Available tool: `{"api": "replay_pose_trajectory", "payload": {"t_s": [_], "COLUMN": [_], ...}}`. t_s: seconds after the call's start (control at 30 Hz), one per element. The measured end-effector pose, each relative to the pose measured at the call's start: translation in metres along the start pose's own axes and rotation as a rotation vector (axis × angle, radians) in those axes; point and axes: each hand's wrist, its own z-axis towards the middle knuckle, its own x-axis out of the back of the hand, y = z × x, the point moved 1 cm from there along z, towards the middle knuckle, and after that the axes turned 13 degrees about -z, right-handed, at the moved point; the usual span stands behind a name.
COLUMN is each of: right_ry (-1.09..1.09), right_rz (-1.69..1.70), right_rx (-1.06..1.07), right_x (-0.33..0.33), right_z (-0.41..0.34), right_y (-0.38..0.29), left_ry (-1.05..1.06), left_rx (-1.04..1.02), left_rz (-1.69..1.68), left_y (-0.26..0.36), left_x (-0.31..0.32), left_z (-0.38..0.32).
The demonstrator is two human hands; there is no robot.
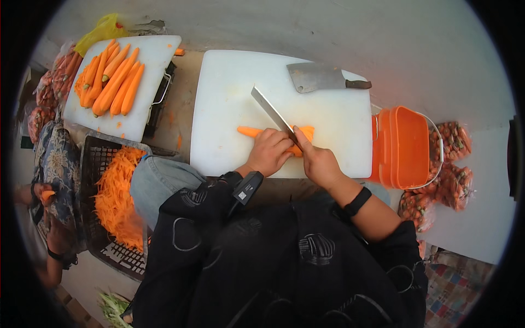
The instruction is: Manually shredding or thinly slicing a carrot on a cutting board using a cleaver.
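My right hand (322,162) grips a knife (271,110), whose broad blade slants away to the upper left. The blade's edge is against a peeled carrot (248,131) lying across a white cutting board (229,82). Fingers of my left hand (270,151) press down on the carrot just left of the blade and hide its middle. To the right of the blade, carrot slices (305,132) fan out, partly covered by my right hand. A cleaver (318,77) with a dark handle rests flat near the board's far right edge.
Peeled carrots (119,86) lie on a second board (158,49). Shredded carrot fills part of a black plastic crate (92,164) beside my left knee. An orange bucket (404,147) and bagged carrots (453,184) are on the right. A co-worker's hand (45,192) holds a carrot piece at far left.
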Motion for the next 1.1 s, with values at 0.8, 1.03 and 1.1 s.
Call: {"api": "replay_pose_trajectory", "payload": {"t_s": [0.8,1.03,1.1], "right_ry": [-0.108,-0.001,0.025], "right_rz": [-0.034,0.053,0.064], "right_rx": [-0.006,-0.013,-0.005], "right_x": [0.018,0.011,0.029], "right_z": [-0.009,-0.005,-0.012], "right_y": [-0.003,0.004,0.003], "left_ry": [0.013,0.02,0.021], "left_rx": [0.003,-0.004,-0.005], "left_rz": [-0.021,-0.024,-0.029], "left_y": [-0.002,-0.003,-0.004], "left_x": [0.0,0.001,0.0], "left_z": [-0.001,0.002,0.001]}}
